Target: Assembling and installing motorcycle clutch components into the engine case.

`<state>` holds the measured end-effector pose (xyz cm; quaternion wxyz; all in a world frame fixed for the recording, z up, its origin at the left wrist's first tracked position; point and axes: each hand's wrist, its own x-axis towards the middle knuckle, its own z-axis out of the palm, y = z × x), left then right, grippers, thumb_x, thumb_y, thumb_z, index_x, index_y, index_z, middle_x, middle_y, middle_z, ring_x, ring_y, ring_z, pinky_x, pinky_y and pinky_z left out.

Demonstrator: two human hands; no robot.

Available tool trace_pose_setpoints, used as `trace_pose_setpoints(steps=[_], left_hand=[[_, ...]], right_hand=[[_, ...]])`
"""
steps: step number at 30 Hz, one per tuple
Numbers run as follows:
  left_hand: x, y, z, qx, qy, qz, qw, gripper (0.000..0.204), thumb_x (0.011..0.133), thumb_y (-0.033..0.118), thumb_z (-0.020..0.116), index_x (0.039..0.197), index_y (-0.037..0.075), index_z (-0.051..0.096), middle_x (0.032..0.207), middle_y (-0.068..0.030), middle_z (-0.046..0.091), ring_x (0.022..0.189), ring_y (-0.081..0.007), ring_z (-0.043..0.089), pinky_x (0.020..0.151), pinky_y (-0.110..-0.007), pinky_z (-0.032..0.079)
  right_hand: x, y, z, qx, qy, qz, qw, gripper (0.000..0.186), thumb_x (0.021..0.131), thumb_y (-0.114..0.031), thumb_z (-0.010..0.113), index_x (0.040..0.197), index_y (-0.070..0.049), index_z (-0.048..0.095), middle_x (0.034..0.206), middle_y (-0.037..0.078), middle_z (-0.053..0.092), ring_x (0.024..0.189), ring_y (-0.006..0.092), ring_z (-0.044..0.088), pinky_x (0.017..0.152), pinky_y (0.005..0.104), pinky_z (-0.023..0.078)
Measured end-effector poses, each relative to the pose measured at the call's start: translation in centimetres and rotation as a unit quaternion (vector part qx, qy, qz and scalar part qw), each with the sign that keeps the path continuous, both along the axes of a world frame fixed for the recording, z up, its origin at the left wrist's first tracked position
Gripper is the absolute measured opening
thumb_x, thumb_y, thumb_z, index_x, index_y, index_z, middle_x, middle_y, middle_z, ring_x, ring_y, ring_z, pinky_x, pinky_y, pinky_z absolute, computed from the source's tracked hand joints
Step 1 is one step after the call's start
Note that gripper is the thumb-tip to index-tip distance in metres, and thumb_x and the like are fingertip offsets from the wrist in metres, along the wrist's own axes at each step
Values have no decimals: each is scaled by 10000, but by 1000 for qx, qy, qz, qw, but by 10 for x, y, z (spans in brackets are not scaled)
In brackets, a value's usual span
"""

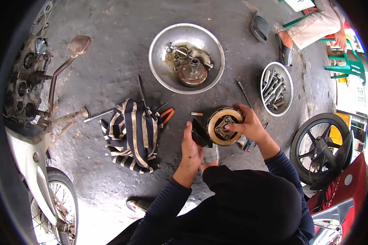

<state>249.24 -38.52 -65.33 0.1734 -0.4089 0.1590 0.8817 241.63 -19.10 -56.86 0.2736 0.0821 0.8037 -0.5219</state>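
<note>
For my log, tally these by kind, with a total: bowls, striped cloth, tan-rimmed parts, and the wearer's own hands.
Bowls: 2 (large bowl, small bowl)
Striped cloth: 1
Tan-rimmed part: 1
Wearer's hands: 2 (left hand, right hand)
Total: 6

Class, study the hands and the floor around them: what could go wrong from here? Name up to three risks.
1. The right hand grips the round, pale-ringed part above the floor; a slip might drop and damage it.
2. Small loose parts lie together in the large metal bowl, so one could be overlooked.
3. A thin rod lies loose near the smaller bowl; someone might step on it.
</note>
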Motion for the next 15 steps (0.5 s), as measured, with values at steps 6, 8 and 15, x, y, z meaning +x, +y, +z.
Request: trace_pose_setpoints(steps=[6, 8, 15], left_hand=[[-12, -11, 26, 55, 114, 21, 992, 439, 1016, 426, 521, 1231, 43, 530, 1205, -93, 626, 1175, -226, 586, 988, -400, 485], [-16, -15, 33, 32, 118, 25, 992, 437, 1016, 414, 525, 1253, 47, 511, 1209, -100, 621, 1086, -222, 636, 889, -383, 551], [-18, -25, 53, -80, 182, -22, 980, 403, 943, 88, 622, 1290, 38, 422, 1150, -136, 623, 871, -220, 703, 626, -314, 609]], right_hand=[[-17, -35, 17, 6, 65, 40, 997, 680, 673, -106, 867, 1213, 105, 511, 1043, 135, 657, 962, 156, 618, 869, 304, 500], [-19, -39, 15, -1, 68, 45, 997, 674, 679, -104, 868, 1211, 104, 511, 1044, 138, 656, 974, 155, 618, 875, 303, 501], [-12, -66, 14, -13, 137, 27, 990, 677, 690, -163, 880, 1196, 102, 517, 1001, 167, 685, 936, 185, 666, 844, 321, 528]])
